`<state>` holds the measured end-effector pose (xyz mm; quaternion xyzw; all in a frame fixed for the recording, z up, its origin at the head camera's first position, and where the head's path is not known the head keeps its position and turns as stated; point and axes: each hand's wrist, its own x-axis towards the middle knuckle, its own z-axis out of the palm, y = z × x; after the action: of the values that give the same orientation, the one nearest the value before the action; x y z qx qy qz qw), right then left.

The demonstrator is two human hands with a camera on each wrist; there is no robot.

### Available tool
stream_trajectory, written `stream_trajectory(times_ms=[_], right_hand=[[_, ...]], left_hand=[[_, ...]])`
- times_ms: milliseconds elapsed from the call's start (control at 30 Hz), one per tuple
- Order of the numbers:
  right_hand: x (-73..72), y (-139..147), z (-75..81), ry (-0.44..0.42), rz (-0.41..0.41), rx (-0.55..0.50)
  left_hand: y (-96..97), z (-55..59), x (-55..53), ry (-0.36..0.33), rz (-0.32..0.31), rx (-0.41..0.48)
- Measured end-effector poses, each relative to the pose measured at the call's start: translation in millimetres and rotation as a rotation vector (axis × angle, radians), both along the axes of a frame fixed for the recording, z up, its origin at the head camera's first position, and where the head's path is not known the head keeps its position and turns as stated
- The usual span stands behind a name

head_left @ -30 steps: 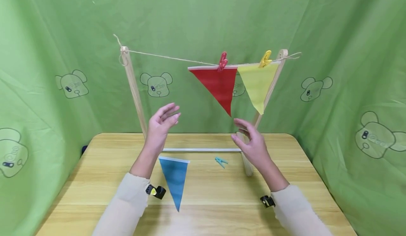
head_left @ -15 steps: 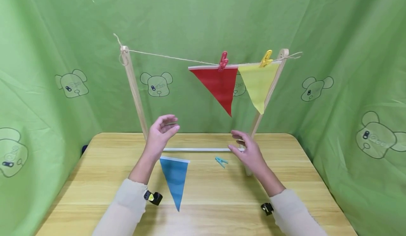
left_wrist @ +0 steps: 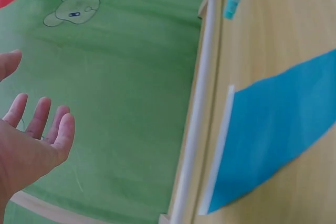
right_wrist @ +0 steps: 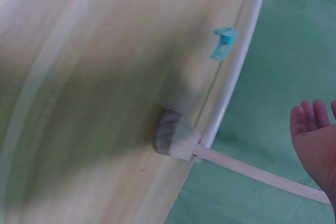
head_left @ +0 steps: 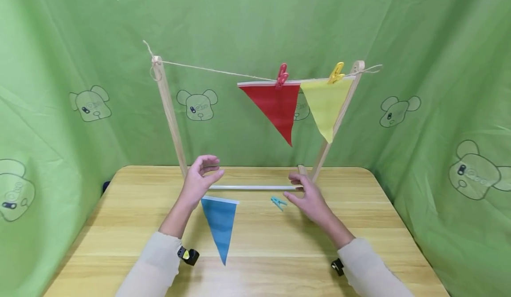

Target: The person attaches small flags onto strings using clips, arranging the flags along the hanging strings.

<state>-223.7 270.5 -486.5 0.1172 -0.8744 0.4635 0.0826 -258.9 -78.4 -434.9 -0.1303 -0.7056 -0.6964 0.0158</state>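
My left hand (head_left: 199,179) hovers above the top edge of a blue triangular flag (head_left: 221,226), fingers loosely bent around nothing. That flag lies flat on the table with its white hem toward the back. Close to my right hand (head_left: 310,197), a light-blue clothespin (head_left: 278,203) lies on the tabletop; this hand holds nothing either, its thumb and fingers apart. Behind, a red flag (head_left: 275,106) hangs from a string (head_left: 215,70) by a red clothespin (head_left: 281,76). To its right a yellow flag (head_left: 325,104) hangs under a yellow clothespin (head_left: 336,73).
Two wooden posts, the left post (head_left: 169,110) and the right post (head_left: 342,117), carry the string. A white rod (head_left: 251,187) joins them low down across the wooden table (head_left: 271,266). Green curtain (head_left: 255,30) with printed bear heads surrounds the table.
Both hands have come down toward the table, the right one also shifting left, nearer the light-blue clothespin. Flags and clothespins stay where they were.
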Motion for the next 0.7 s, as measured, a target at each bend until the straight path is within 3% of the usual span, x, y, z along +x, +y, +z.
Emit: stream_trajectory(times_ms=[200,500,700], right_hand=[[0.8,-1,-12.5,-0.073,0.006,0.055],[5.9,-5,-23.4,-0.209,-0.022,0.130],[6.7,-6,-27.5,-0.230,-0.046,0.146]], left_hand=[[-2.1,-16.9,2.3,-0.039,0.030,-0.022],[-13.1,-51.3,5.7,-0.090,0.094,-0.100],[-21.8,-69.5,13.2,-0.137,0.100,-0.164]])
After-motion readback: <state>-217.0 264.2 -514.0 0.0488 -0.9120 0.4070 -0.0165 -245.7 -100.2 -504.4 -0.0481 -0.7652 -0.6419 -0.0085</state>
